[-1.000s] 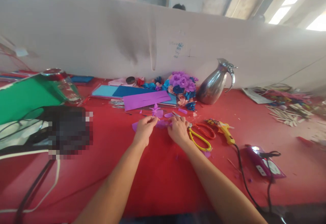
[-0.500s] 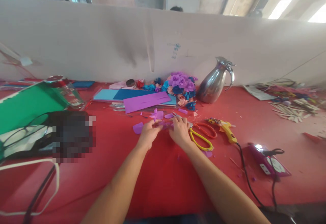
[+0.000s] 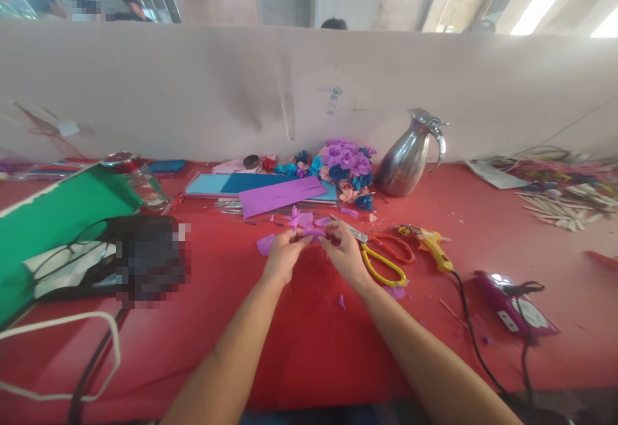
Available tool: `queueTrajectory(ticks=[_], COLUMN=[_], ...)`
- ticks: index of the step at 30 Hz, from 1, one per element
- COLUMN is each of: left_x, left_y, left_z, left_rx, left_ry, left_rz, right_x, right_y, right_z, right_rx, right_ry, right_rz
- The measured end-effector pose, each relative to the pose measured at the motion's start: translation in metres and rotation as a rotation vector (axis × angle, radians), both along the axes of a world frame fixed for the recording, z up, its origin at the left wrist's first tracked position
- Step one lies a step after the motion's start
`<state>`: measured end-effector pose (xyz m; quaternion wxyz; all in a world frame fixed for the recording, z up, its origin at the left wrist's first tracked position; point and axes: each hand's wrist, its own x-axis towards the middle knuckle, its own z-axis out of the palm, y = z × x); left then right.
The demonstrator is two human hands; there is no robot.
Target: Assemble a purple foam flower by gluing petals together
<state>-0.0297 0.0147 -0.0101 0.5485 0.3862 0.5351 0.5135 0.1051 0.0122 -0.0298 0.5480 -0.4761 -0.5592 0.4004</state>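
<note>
Between my two hands is a small piece of purple paper (image 3: 315, 232), pinched at its left end by my left hand (image 3: 284, 252) and at its right end by my right hand (image 3: 344, 251). Both hands are closed, just above the red table. Loose purple paper pieces (image 3: 265, 245) lie beside and beyond my fingers. Scissors (image 3: 385, 269) with one yellow and one red handle rest right of my right hand, blades partly behind it. A long purple paper strip (image 3: 282, 196) lies farther back on blue sheets (image 3: 205, 184).
Behind the strip sits a bunch of paper flowers (image 3: 345, 161) beside a metal jug (image 3: 404, 158). A yellow glue gun (image 3: 437, 250) and a purple box (image 3: 519, 309) with cords are on the right. On the left are a glass jar (image 3: 140, 183), a green board (image 3: 72, 219) and a black bag (image 3: 149, 251).
My right hand has turned slightly and its fingers now pinch the purple paper, which shows more plainly between the hands. A small purple scrap now shows on the table below my right hand.
</note>
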Motion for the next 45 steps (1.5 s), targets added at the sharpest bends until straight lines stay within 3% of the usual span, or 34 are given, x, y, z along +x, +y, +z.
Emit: queueTrajectory(ticks=[3,8,13,17,23,28,30,35,41,45], left_x=[0.000,0.002,0.004,0.000,-0.004,0.001,0.003,0.004,0.004,0.004], left_y=[0.000,-0.002,-0.004,-0.002,0.001,-0.003,-0.005,-0.007,-0.008,-0.008], left_z=[0.001,0.003,0.005,0.004,0.002,0.002,0.001,0.001,0.001,0.004], left_rx=[-0.002,-0.018,-0.043,-0.042,-0.080,-0.062,-0.037,-0.003,0.082,0.054], left_ry=[-0.038,-0.064,-0.040,-0.033,-0.052,-0.053,-0.032,0.020,0.121,0.050], left_rz=[0.009,0.024,-0.008,0.046,0.092,0.063,0.046,-0.014,-0.079,-0.028], right_x=[0.001,0.004,0.004,0.004,0.012,0.004,0.002,0.007,0.011,0.005], right_y=[0.000,0.003,0.003,0.005,0.007,-0.003,-0.004,0.001,-0.002,-0.008], right_z=[0.001,0.001,-0.002,-0.005,0.001,0.010,0.009,0.007,0.014,0.017], right_rx=[-0.137,-0.149,-0.105,-0.094,0.002,-0.192,-0.217,-0.093,0.027,-0.042], right_ry=[0.274,0.427,0.339,0.236,-0.146,0.132,0.195,0.143,-0.090,0.065], right_rz=[0.063,0.045,0.044,0.056,-0.141,0.071,0.097,0.028,0.122,0.120])
